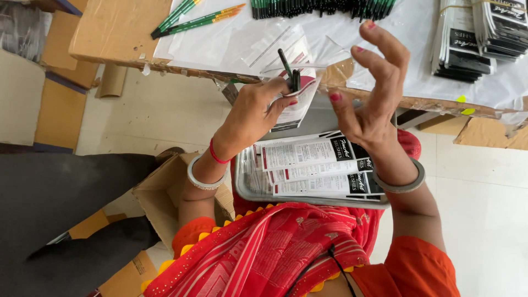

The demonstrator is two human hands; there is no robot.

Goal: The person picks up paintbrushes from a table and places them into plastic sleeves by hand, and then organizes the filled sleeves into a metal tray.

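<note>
A shallow rectangular metal tray point(247, 190), dull grey with rounded corners, is taken as the reference point; it is rested on the lap over red patterned cloth point(286, 247). Inside the tray, flat printed cards point(313, 165) in white, black and red are stacked in an overlapping fan under glossy film.

Just above the tray's far edge, the left hand point(256, 113) is held with its fingers closed around a few thin dark brushes point(291, 74), straight and rod-shaped, pinched together with a clear plastic sleeve point(300, 102) that contains a printed card. The brushes are seen upright, their tips projecting above the fingers.

To the right of that, also above the tray, the right hand point(371, 96) is raised with fingers spread and slightly curled; nothing is gripped by it, and whether its thumb touches the sleeve cannot be told. Metal bangles are worn on both wrists.

Beyond the tray, a table covered in cardboard and white sheeting point(110, 33) is seen. On it, green pencil-like sticks point(192, 19), a row of dark brushes point(324, 6) and banded bundles of packaged cards point(473, 38) are laid. Left of the tray, an open corrugated carton point(159, 198) is stood on the pale tiled floor.
</note>
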